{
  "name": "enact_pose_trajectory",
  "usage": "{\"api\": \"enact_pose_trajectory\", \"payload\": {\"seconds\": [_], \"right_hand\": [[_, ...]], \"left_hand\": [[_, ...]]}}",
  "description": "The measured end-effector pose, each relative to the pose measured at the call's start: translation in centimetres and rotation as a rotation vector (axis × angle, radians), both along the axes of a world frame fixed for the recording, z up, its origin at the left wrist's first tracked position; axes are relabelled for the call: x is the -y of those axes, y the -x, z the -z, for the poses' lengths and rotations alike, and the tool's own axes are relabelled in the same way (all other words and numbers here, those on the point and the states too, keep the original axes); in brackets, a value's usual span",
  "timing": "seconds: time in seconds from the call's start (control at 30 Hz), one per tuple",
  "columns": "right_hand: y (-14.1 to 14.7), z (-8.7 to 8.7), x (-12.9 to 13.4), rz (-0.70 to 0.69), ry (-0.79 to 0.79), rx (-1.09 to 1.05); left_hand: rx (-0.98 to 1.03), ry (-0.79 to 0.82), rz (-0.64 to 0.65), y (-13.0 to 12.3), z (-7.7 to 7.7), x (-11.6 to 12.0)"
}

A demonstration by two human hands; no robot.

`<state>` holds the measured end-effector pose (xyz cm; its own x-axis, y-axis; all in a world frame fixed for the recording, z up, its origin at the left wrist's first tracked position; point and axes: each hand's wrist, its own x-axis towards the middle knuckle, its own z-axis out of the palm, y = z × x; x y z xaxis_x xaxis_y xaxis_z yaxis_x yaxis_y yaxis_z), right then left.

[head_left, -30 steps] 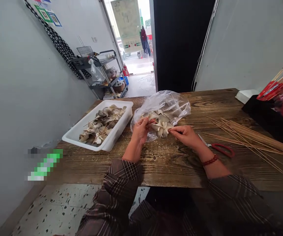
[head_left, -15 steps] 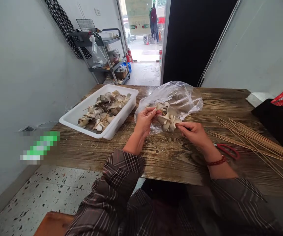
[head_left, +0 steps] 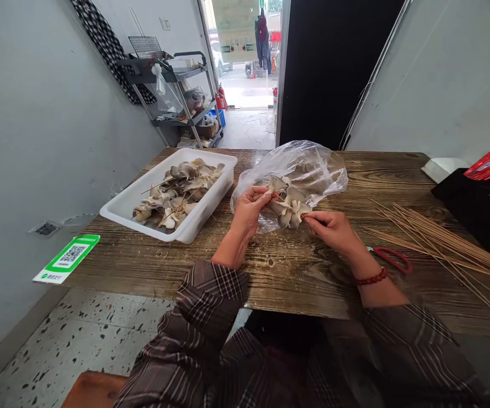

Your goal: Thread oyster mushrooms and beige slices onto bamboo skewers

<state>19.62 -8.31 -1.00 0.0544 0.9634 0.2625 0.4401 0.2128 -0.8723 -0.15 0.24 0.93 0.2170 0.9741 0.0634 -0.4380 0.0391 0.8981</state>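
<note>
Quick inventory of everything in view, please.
Table: one, brown, foreground
Held mushrooms: several, grey, centre
Plastic bag: one, clear, behind these
Tub: one, white, table's left
Tub mushrooms: uncountable, grey, inside it
Loose sticks: many, tan, table's right
Scissors: one, red-handled, beside sticks
Box: one, black, far right
Packets: several, mostly red, in box
Pack: one, white, beside box
Code card: one, green-white, table's left edge
Cart: one, grey, beyond tub
Cloth: one, black-white, upper left
Panel: one, black, beyond table
Bracelet: one, red, right wrist
Sleeves: two, dark plaid, bottom
Left grip: one, bare, pinching mushroom
Right grip: one, bare, at mushrooms' right end
</note>
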Motion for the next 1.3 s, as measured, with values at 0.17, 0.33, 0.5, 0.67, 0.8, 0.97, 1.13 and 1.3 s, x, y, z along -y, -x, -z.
{"api": "enact_pose_trajectory", "payload": {"seconds": [0.17,0.33,0.5,0.67,0.8,0.97,1.13,1.3], "right_hand": [[0.1,0.01,-0.03,0.013,0.01,-0.023],[0.07,0.18,-0.12,0.014,0.005,-0.007],[0.02,0.52,-0.16,0.008,-0.016,0.022],[-0.12,0.84,-0.18,0.005,-0.039,0.053],[-0.32,0.98,-0.23,-0.022,-0.063,0.068],[-0.23,0.85,-0.18,-0.013,-0.085,0.062],[0.14,0.41,0.01,0.01,-0.079,0.056],[0.35,0.3,0.08,0.022,-0.09,0.089]], "left_hand": [[-0.038,-0.001,0.015,-0.02,0.16,0.02],[-0.024,-0.005,0.045,-0.06,0.25,0.0],[-0.014,0.072,0.05,-0.09,0.05,0.11],[-0.026,0.085,-0.005,-0.1,0.36,-0.12],[-0.047,0.02,-0.012,-0.08,0.75,-0.45],[-0.076,-0.038,-0.005,0.09,0.62,-0.64],[-0.154,-0.091,-0.016,0.1,0.14,-0.42],[-0.22,-0.109,0.019,-0.36,0.09,-0.16]]}}
